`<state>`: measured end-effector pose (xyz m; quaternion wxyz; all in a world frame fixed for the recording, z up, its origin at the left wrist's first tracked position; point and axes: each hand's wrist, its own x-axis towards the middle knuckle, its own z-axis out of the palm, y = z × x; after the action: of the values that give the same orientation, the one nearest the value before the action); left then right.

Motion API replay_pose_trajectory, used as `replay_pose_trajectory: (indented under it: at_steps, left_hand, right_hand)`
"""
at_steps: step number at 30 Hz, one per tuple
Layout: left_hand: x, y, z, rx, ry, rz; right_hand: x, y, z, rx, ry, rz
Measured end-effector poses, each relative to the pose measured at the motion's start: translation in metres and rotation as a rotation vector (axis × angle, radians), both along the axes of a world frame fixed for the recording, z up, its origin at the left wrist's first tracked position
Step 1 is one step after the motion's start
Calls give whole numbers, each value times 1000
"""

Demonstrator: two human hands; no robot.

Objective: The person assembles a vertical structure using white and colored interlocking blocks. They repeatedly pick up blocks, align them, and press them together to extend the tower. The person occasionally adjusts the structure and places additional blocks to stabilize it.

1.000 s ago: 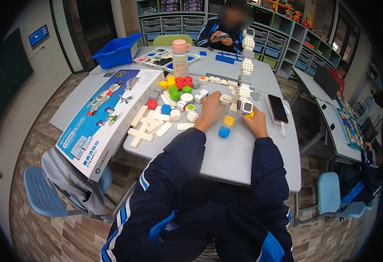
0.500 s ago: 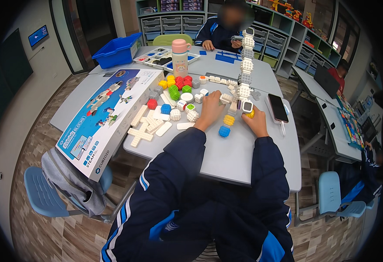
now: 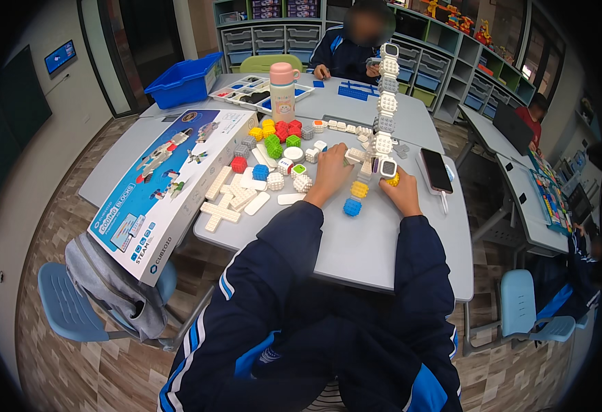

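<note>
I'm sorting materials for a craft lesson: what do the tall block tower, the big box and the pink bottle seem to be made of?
The block tower, steadied at its base by the left hand and right hand, looks like moulded plastic: studded white-grey cubes with a slight sheen. The big box looks like printed cardboard, with flat glossy panels and folded edges. The pink bottle is smooth and matte; plastic or coated metal, unclear.
</note>
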<state>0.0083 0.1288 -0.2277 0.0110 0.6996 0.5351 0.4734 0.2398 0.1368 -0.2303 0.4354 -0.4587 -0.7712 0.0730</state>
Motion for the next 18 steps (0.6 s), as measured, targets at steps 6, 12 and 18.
replay_pose_trajectory:
  at_steps: [6, 12, 18]
  left_hand:
    - [-1, 4, -6, 37, 4, 0]
    - [-1, 6, -8, 55, 52, 21]
    - [-3, 4, -9, 103, 19, -21]
  right_hand:
    - [0, 0, -1, 20, 9, -6]
    - [-2, -6, 3, 71, -14, -24]
    - [-2, -11, 8, 22, -29, -41]
